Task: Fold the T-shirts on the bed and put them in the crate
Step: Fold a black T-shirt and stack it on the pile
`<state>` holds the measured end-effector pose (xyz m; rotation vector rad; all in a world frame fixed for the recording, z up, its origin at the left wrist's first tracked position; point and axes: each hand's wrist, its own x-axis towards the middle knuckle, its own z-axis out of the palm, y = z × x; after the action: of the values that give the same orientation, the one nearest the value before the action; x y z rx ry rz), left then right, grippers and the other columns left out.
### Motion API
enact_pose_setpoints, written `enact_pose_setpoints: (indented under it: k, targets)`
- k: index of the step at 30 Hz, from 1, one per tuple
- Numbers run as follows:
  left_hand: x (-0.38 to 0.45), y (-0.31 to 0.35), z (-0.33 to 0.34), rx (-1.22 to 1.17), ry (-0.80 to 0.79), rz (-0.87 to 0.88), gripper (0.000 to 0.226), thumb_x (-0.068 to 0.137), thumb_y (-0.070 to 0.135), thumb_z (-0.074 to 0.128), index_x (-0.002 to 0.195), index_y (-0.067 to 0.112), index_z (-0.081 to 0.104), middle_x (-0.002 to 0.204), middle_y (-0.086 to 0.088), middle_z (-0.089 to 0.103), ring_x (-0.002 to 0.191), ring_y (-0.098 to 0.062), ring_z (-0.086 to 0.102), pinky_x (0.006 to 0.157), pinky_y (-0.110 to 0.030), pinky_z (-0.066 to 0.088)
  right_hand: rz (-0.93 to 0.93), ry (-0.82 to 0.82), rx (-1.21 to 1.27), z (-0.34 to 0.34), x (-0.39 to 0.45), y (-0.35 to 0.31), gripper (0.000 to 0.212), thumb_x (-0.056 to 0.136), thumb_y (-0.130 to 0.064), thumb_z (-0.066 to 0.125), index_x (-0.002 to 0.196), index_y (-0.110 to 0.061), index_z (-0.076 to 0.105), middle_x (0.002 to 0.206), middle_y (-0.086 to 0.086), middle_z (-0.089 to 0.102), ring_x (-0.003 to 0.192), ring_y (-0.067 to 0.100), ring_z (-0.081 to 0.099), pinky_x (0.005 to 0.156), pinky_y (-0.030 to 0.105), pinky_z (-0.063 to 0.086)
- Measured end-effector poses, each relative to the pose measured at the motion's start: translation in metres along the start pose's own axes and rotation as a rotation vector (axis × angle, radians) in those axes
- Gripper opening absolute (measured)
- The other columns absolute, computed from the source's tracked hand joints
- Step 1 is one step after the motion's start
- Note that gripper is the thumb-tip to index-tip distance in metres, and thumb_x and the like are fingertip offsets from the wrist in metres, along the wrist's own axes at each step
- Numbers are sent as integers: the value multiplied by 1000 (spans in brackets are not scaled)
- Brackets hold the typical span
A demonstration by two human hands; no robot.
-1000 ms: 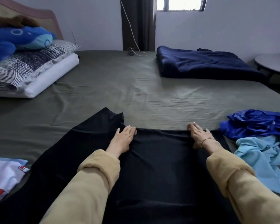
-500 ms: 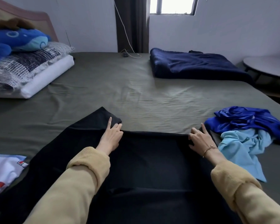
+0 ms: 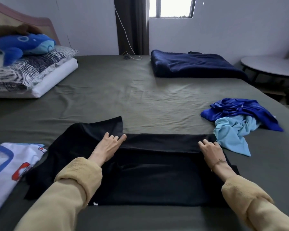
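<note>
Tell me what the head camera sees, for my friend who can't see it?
Two hands, left and right, grip the far folded edge of a black T-shirt spread on a bed. A blue shirt and a light blue shirt lie crumpled to the right, a white printed one to the left.

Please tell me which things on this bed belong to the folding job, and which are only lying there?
Belong to the job:
- black T-shirt, under the left hand and right hand
- white printed shirt
- blue shirt
- light blue shirt

Only lying about:
- navy blanket
- pillows
- blue plush toy
- round table
- cable
</note>
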<state>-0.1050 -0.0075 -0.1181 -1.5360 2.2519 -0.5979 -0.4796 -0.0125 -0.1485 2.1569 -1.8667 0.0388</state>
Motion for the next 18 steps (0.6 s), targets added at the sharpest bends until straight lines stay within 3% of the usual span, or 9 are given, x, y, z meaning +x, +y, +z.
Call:
enact_pose_setpoints:
  k: [1, 2, 4, 5, 12, 18]
  targets:
    - [-3, 1, 1, 2, -5, 13, 64, 88, 0, 42, 145, 13, 19, 120, -2, 52, 108, -22, 54, 100, -36, 31, 26, 4, -48, -2, -4, 0, 37, 41, 11, 81, 65, -8, 60, 59, 8, 56, 45, 24, 61, 48, 34, 46]
    - [-8, 4, 0, 0, -13, 24, 61, 88, 0, 43, 144, 15, 25, 125, -3, 49, 110, -23, 53, 100, -36, 32, 40, -36, -80, -7, -11, -1, 30, 57, 7, 77, 77, -9, 62, 72, 8, 61, 60, 24, 66, 58, 35, 48]
    - [-13, 6, -1, -17, -22, 33, 56, 87, 0, 45, 139, 18, 34, 131, -4, 44, 112, -22, 52, 96, -35, 35, 50, -69, -109, -8, -14, 1, 24, 88, 0, 49, 107, -13, 55, 107, 4, 59, 99, 20, 63, 81, 31, 44]
    - [-16, 7, -3, -38, -26, 32, 55, 87, -1, 45, 138, 19, 36, 131, -3, 44, 112, -22, 51, 94, -33, 37, 79, -99, -90, -10, -16, 1, 28, 93, -1, 40, 114, -15, 51, 115, 2, 54, 107, 19, 59, 83, 29, 43]
    - [-34, 11, -6, -279, -71, 31, 47, 85, -8, 44, 122, 19, 56, 113, 2, 56, 107, -17, 55, 88, -28, 47, 192, -166, 3, -9, -31, 6, 28, 93, 2, 41, 115, -12, 52, 114, 5, 49, 109, 20, 54, 76, 30, 50]
    - [-45, 11, -5, -431, -105, -56, 44, 82, -6, 44, 117, 17, 56, 111, -1, 62, 105, -21, 59, 87, -30, 47, 205, -237, -34, -9, -36, 2, 27, 91, 2, 45, 110, -11, 57, 117, 3, 50, 112, 18, 54, 86, 29, 48]
